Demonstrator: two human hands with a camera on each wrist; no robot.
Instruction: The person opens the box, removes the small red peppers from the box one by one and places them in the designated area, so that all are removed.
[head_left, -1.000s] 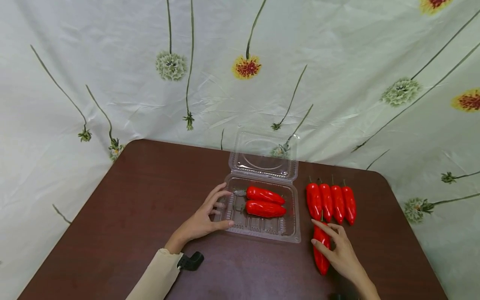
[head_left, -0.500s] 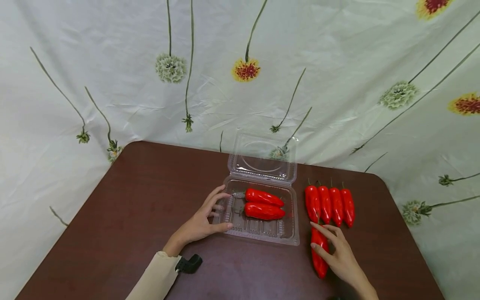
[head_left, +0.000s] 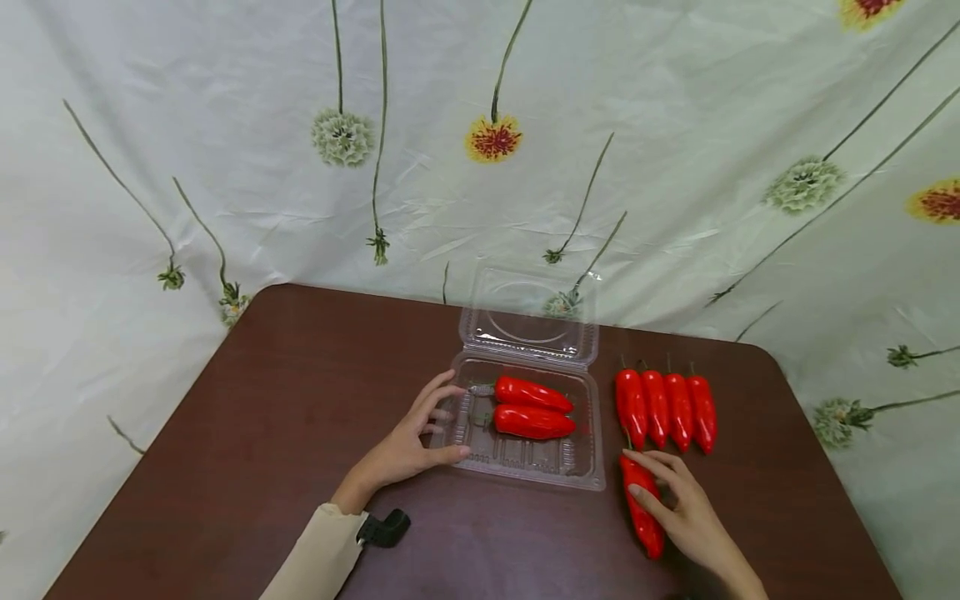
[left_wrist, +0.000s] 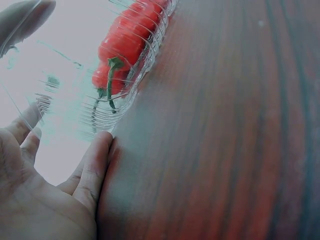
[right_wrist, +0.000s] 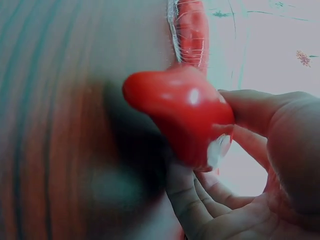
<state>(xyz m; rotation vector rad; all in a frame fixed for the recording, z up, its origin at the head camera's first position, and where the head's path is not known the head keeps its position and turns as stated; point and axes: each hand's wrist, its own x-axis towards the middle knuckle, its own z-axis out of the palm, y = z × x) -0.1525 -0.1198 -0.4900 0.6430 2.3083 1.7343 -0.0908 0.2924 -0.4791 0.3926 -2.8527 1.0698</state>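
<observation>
A clear plastic clamshell container [head_left: 442, 473] lies with its lid raised and two red chili peppers [head_left: 534, 422] lying crosswise in its base. My left hand [head_left: 401, 450] rests against the container's left side, fingers spread, thumb at the front corner. In the left wrist view, the fingers [left_wrist: 95, 165] touch the clear ribbed wall. Right of the container, my right hand [head_left: 686, 512] holds a red chili pepper [head_left: 637, 508] between thumb and fingers. The right wrist view shows this chili pepper [right_wrist: 185, 107] close up, tip toward the camera. Whether it touches the table cannot be told.
Several more red chili peppers [head_left: 678, 408] lie side by side in a row to the right of the container, stems toward the back. The brown table [head_left: 300, 375] ends at a white floral cloth [head_left: 420, 183] hanging behind. A black strap [head_left: 384, 528] is on the left wrist.
My right thumb and fingers have closed around the chili pepper, which has turned slightly, its stem end now further left. The left hand and the container stay in place.
</observation>
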